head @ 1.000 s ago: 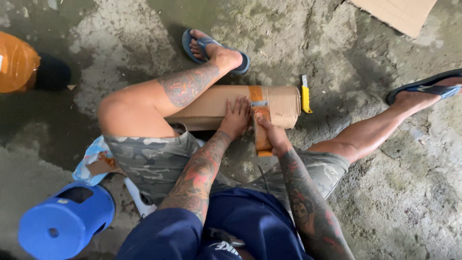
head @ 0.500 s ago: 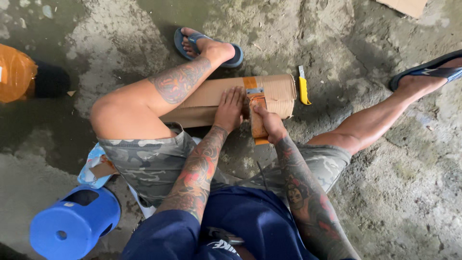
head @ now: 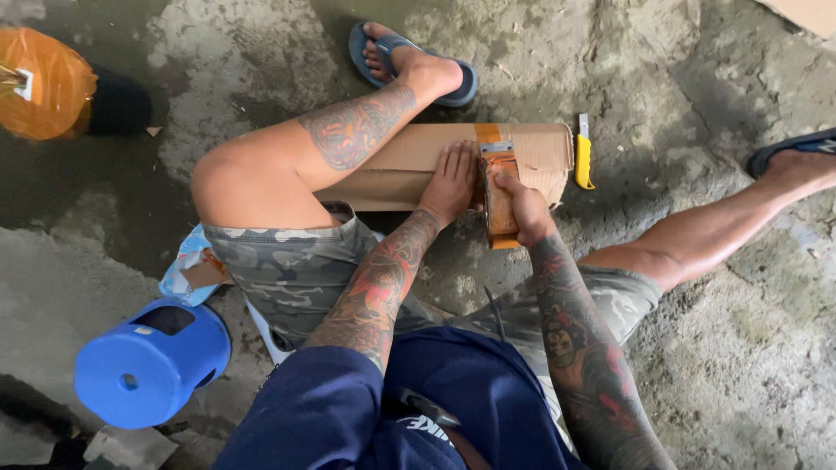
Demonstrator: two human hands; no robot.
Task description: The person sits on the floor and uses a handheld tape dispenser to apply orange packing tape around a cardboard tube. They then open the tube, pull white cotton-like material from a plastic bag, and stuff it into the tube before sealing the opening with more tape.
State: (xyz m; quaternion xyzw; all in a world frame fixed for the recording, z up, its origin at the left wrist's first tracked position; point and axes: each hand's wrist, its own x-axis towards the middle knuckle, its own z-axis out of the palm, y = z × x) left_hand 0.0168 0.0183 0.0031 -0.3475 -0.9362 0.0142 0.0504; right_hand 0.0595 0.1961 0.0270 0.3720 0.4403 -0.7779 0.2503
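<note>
Two hands work a cardboard box: left hand pressed flat, right hand grip wrapped around a tape dispenser.

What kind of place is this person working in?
Probably a rough home yard or workshop floor: bare, cracked concrete, a cardboard box being taped with a tape dispenser, and a yellow utility knife lying beside it.

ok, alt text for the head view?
Seated person's right hand pulls an orange tape dispenser across a long brown cardboard box on the concrete floor; left hand presses the box flat. A yellow utility knife lies beside it.
</note>
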